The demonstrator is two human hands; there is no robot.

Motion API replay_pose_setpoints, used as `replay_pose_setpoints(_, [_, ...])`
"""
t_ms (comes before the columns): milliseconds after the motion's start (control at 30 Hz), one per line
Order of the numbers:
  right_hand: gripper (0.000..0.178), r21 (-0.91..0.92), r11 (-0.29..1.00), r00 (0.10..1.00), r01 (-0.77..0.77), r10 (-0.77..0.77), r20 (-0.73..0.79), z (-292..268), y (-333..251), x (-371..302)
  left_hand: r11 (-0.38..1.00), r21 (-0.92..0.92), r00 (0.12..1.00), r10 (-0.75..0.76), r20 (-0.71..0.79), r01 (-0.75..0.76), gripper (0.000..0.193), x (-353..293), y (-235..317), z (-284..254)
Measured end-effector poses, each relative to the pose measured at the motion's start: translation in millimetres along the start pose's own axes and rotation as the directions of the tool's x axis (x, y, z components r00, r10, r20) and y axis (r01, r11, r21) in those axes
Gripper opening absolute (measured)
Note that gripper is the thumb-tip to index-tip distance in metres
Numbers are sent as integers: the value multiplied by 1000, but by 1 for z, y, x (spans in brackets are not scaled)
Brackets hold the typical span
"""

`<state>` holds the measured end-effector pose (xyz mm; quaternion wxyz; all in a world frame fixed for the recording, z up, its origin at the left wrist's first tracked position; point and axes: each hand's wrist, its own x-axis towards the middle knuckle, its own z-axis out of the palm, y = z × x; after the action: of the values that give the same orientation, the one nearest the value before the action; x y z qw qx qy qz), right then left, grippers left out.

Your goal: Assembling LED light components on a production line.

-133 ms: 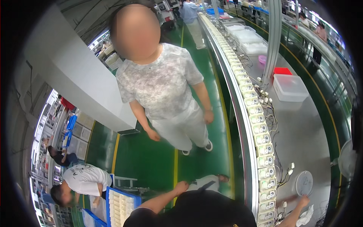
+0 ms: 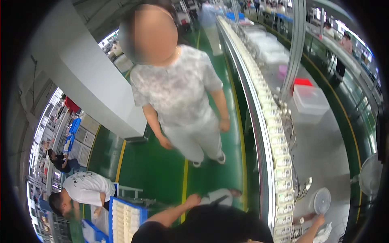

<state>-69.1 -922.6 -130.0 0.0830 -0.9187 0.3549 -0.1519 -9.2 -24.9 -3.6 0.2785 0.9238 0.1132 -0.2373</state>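
Note:
My left hand hangs in front of my black shirt with its fingers curled, and nothing shows in them. At lower right, my right hand grips the near edge of a round pale disc, lid-like, above the steel bench top; its exact kind is unclear. Beside that hand lies a crumpled white piece. Left of it runs a long row of cream, box-shaped units with round holes, standing on the line. Loose wires with pale plugs trail from them onto the bench.
Facing me, a person stands on the green aisle floor. Another person bends by a blue tray of cream parts at lower left. A metal post, a clear plastic box and a red bin stand along the bench.
The whole view has tilted slightly and blurred. Both hands keep their poses, and the pale disc stays at my right hand.

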Motion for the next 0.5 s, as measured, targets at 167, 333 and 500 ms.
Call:
replay_pose_setpoints(167, [15,-281,936,952,211,-263,-159,19,-40,-50,1000,5,1000,-1,1,1,32,15,-34,4])
replay_pose_setpoints(333, [20,279,925,942,-259,306,-139,-15,6,11,996,-71,998,55,1,-55,35,33,-26,17])
replay_pose_setpoints(500, [22,816,365,801,-448,570,184,3,-44,-9,991,46,991,119,67,-122,32,30,-16,-2])
